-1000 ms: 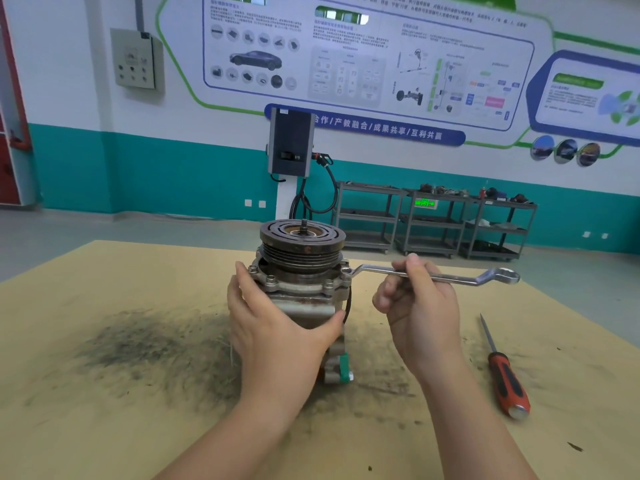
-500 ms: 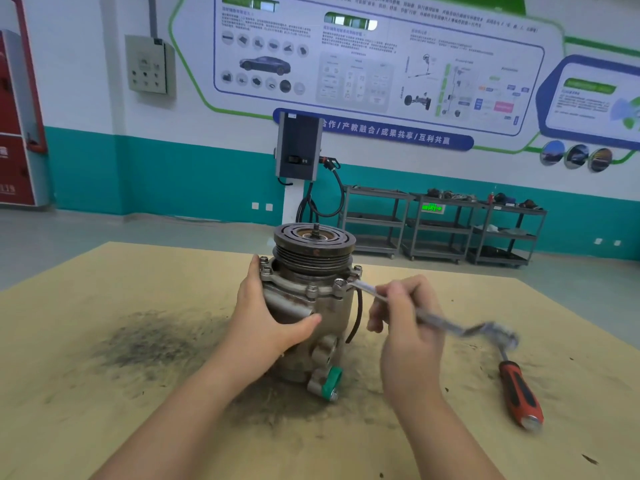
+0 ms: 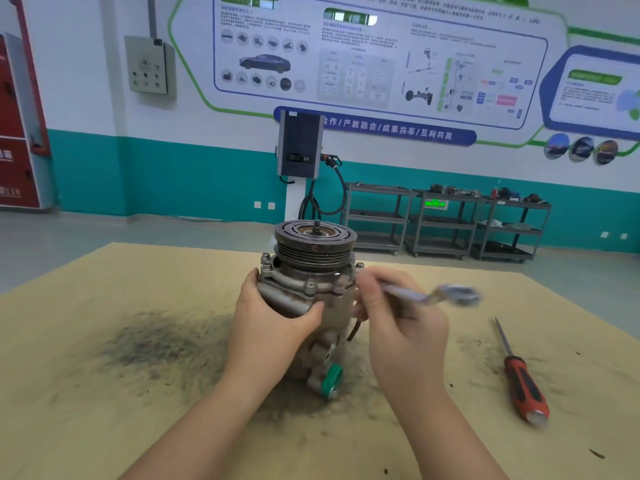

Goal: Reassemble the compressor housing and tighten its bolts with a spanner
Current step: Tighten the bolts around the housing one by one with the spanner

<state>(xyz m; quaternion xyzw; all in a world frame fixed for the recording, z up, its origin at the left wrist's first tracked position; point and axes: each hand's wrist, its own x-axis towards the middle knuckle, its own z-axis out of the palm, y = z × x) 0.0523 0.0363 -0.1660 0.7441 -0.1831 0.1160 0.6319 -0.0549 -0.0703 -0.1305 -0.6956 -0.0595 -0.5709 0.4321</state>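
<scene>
A grey metal compressor [image 3: 313, 271] stands upright in the middle of the table, pulley on top and several bolts around its flange. My left hand [image 3: 268, 325] grips the housing from the left, thumb across the front. My right hand [image 3: 398, 320] grips a silver ring spanner [image 3: 446, 294], which is blurred. Its near end lies at a bolt [image 3: 343, 280] on the flange's right side, and its free ring end points right. A green-capped port [image 3: 330, 379] sticks out at the compressor's base.
A red-and-black screwdriver [image 3: 521, 379] lies on the table to the right. The tan table top [image 3: 104, 410] carries dark grime left of the compressor. Grey shelf carts [image 3: 446, 223] and a wall charger [image 3: 299, 145] stand far behind.
My right hand swung the spanner's free end toward me and then back up to the right, while the compressor turned slightly under my left hand. The camera moved closer.
</scene>
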